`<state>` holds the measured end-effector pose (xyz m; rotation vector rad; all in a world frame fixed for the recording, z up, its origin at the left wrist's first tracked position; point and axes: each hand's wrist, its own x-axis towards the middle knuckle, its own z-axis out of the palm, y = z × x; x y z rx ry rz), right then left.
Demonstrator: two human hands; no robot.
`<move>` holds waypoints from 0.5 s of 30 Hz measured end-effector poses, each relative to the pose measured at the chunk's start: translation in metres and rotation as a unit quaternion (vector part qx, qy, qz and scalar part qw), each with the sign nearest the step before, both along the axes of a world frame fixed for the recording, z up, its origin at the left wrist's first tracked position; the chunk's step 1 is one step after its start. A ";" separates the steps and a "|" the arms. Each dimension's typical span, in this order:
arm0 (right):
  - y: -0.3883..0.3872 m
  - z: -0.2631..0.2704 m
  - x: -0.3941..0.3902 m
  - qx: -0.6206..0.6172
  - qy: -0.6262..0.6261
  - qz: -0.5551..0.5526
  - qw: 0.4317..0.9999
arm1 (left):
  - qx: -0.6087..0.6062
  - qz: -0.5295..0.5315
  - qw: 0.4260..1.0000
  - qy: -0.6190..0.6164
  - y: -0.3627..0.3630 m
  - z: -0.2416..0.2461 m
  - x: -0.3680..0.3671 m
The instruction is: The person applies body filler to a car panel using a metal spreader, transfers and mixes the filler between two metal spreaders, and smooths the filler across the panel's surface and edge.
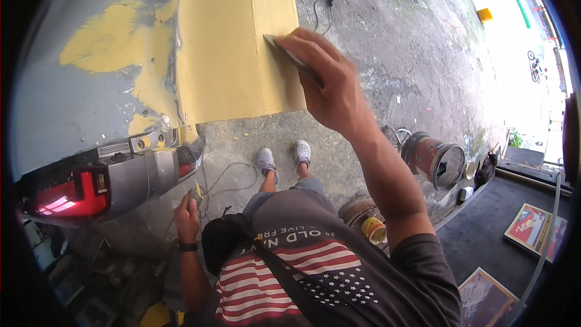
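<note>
My right hand [330, 77] grips a thin metal filler spreader [295, 61], its tip on the yellow-coated car body panel [218, 54]. Yellow body filler covers this panel, and a raised ridge runs lengthwise through it. Lower down, my left hand [187, 222] holds a small spreader or plate [197, 193] with yellow filler on its edge; the hand partly hides it. Left of the panel, grey bodywork [50, 109] carries smeared patches of filler [106, 36]. A red tail light [77, 195] sits below that bodywork.
A dark cable [231, 168] loops across the concrete floor [390, 54] near my feet. To my right stand a drum [431, 159] and a yellow can [373, 229]. Framed pictures [529, 227] lie on a black surface [476, 236] at the lower right.
</note>
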<state>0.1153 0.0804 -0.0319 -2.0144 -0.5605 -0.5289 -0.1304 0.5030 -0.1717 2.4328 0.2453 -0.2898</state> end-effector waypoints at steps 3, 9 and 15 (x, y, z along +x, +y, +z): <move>-0.002 0.006 -0.014 -0.013 0.020 0.013 1.000 | 0.003 -0.001 1.000 0.007 -0.004 0.001 0.001; -0.037 0.022 -0.029 -0.017 0.119 0.101 0.988 | -0.006 0.018 1.000 -0.004 -0.014 0.007 0.001; -0.060 0.008 0.081 -0.039 0.029 -0.035 0.998 | 0.008 0.010 1.000 -0.024 -0.018 0.008 -0.004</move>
